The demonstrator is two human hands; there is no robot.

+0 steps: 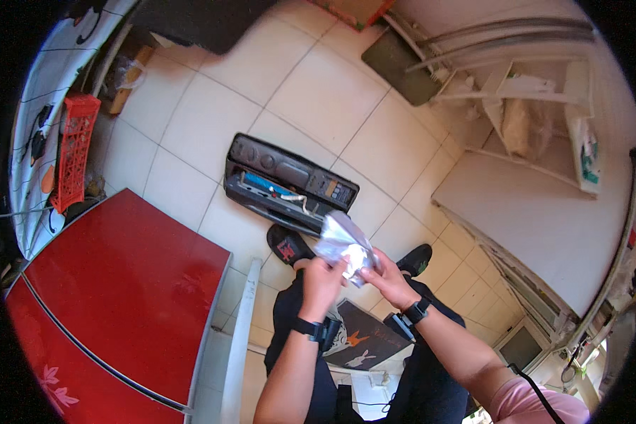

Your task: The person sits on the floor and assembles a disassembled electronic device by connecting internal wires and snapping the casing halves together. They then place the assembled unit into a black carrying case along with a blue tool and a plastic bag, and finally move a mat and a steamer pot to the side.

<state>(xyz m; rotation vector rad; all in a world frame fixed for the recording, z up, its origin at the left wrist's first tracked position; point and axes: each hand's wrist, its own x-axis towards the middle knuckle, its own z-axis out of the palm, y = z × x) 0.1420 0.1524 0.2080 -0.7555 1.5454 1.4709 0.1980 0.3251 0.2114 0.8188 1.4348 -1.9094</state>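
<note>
Both hands hold a shiny silver foil packet [342,237] in front of me, above my knees. My left hand [321,284] pinches its lower left edge. My right hand [387,277] grips the lower right side, thumb and fingers closed on it. Just beyond the packet, a long black case [275,157] lies on the floor with its lid up. Inside it are a long blue item [260,183] and a pale, curved piece [295,201]. Whether the packet contains anything is hidden.
A red glossy cabinet-like box [134,261] stands to my left, with a red plastic basket [76,152] behind it. White shelving [523,198] runs along the right. A dark board with animal pictures [364,339] sits between my legs. My black shoes [290,242] rest on the tiled floor.
</note>
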